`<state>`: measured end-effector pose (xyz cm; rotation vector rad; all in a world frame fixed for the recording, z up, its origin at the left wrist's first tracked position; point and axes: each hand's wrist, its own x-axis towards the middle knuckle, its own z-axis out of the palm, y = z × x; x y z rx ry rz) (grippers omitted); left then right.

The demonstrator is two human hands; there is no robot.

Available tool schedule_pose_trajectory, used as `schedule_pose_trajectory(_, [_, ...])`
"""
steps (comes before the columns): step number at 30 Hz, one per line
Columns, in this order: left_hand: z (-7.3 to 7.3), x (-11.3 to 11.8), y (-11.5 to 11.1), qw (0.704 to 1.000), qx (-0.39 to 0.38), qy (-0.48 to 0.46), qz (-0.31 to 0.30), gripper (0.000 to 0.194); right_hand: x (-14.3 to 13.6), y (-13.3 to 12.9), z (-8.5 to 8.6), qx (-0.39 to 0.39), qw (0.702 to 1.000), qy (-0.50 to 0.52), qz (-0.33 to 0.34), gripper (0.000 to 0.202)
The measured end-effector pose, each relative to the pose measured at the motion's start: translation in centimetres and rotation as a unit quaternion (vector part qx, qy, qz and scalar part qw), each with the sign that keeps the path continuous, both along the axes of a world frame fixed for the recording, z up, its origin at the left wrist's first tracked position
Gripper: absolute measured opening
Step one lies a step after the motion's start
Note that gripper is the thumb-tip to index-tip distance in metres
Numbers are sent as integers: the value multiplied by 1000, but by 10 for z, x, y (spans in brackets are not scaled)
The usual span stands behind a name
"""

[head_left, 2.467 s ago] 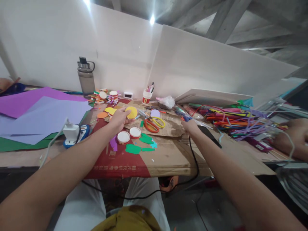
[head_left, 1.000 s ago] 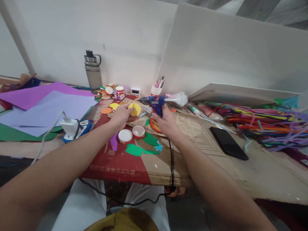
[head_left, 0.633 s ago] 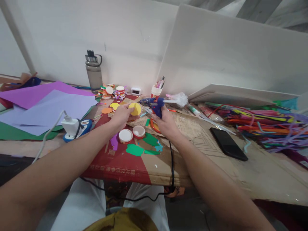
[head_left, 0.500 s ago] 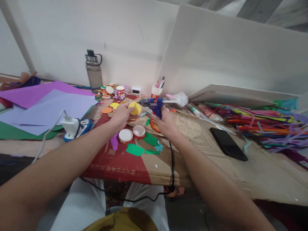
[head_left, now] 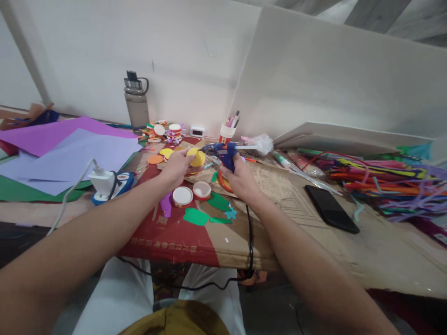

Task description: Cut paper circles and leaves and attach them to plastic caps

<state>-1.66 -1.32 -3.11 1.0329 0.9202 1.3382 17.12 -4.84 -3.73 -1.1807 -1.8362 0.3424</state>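
Between the fingertips of my left hand (head_left: 177,166) is a round yellow paper disc (head_left: 197,158), held up above the table. My right hand (head_left: 240,176) is closed round the handle of a blue hot glue gun (head_left: 225,152). Its nozzle points left at the disc; whether they touch I cannot tell. A white glue stick (head_left: 247,147) juts from the gun's back. Below the hands lie two white paper-cup pieces (head_left: 182,197) with red rims, green paper scraps (head_left: 196,217) and a purple scrap (head_left: 166,204). Orange paper (head_left: 155,159) and more yellow paper rest left of my left hand.
A water bottle (head_left: 136,104), small decorated cup crafts (head_left: 174,133) and a pen cup (head_left: 227,132) stand along the wall. At left are a power strip (head_left: 120,184) and purple sheets (head_left: 84,153); at right, a phone (head_left: 331,208) and pipe cleaners (head_left: 377,181). The gun's black cord (head_left: 250,237) drops over the edge.
Hardly anything differs. The yellow disc has shifted very slightly to the right, while both hands keep their holds.
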Motion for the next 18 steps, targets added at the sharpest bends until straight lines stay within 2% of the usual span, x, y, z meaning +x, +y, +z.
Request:
schedule_pose_trajectory(8, [2, 0, -2, 1000, -6, 10, 5, 15, 0, 1, 1, -14, 1000, 6, -12, 47])
schedule_pose_trajectory(18, [-4, -4, 2, 999, 19, 30, 9, 18, 3, 1, 2, -24, 999, 3, -28, 47])
